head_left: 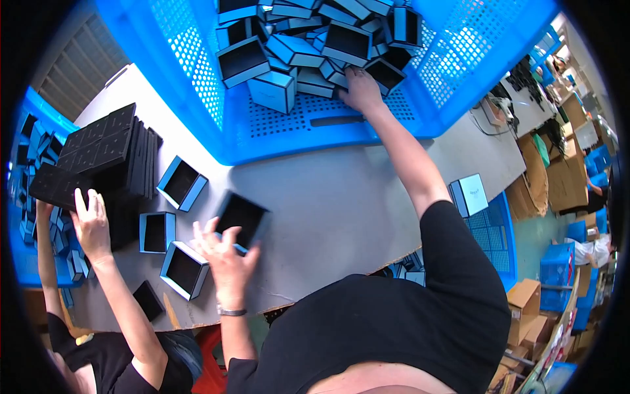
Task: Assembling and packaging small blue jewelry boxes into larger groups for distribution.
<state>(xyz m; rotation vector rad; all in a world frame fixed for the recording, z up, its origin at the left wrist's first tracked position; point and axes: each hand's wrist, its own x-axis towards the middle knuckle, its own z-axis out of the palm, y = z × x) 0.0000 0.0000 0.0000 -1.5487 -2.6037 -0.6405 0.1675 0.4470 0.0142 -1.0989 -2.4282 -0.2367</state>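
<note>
My left hand (226, 259), fingers spread, is over the grey table at the near edge of an open box (244, 220) with a black inside. That box is smeared by motion, and I see no firm hold on it. My right hand (362, 92) reaches into a big blue plastic crate (275, 131). Its fingers stretch against the heap of light-blue and black boxes (346, 44); no box is plainly gripped, and the fingertips are partly hidden. Left of my left hand lie three more open boxes: one (182, 184) at the back, one (157, 232) in the middle, one (184, 270) nearest.
At the left, a co-worker's hands (92, 223) hold a black panel beside a tall stack of black panels (125, 154). A second blue crate with boxes (39, 197) is beyond. A closed box (468, 195) sits by my right arm, above another blue crate (492, 240).
</note>
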